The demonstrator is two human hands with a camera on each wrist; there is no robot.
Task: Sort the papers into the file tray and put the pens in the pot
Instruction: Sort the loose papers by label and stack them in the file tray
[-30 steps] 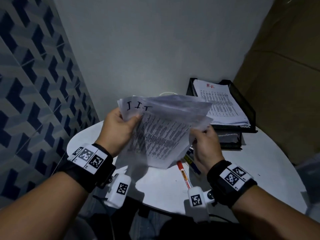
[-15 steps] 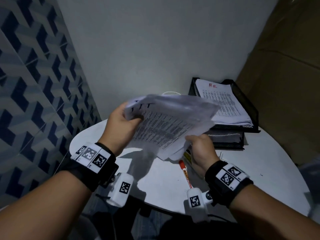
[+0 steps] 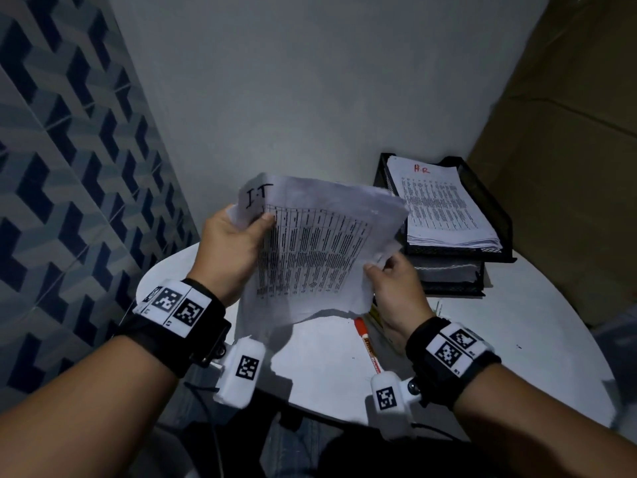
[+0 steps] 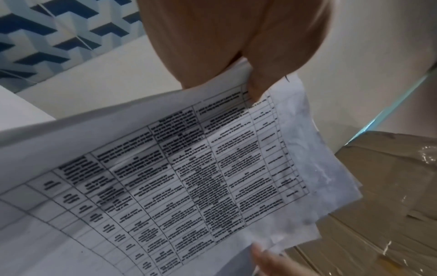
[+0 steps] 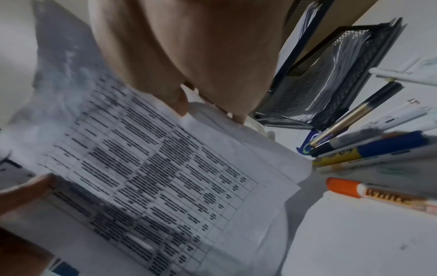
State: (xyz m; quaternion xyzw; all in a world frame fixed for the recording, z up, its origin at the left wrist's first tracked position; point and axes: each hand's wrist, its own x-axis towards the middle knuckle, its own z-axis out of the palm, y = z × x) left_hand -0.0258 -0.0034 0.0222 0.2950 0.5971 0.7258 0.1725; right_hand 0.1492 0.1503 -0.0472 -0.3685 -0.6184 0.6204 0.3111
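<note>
I hold a sheaf of printed papers [image 3: 317, 250] marked "I.T" above the white table [image 3: 465, 343]. My left hand [image 3: 238, 243] pinches its top left corner, thumb on the print [image 4: 255, 89]. My right hand [image 3: 389, 281] pinches the right edge of the papers [image 5: 165, 177]. The black mesh file tray [image 3: 482, 198] stands at the back right, its top tier bearing a stack marked "H.R" [image 3: 444, 205], more sheets in the lower tier. Several pens [image 5: 369, 149] and an orange-capped marker [image 3: 367, 343] lie on the table under my right hand. No pot is in view.
A patterned blue tile wall [image 3: 69, 167] runs along the left and a plain wall stands behind the table. A brown cardboard surface [image 3: 568, 167] rises to the right of the tray. The table's round front edge [image 3: 327, 412] lies near my wrists.
The sheaf has tilted up and flattened, so the "I.T" heading and table print now face me. My right hand has shifted up along the right edge. My left hand keeps its grip.
</note>
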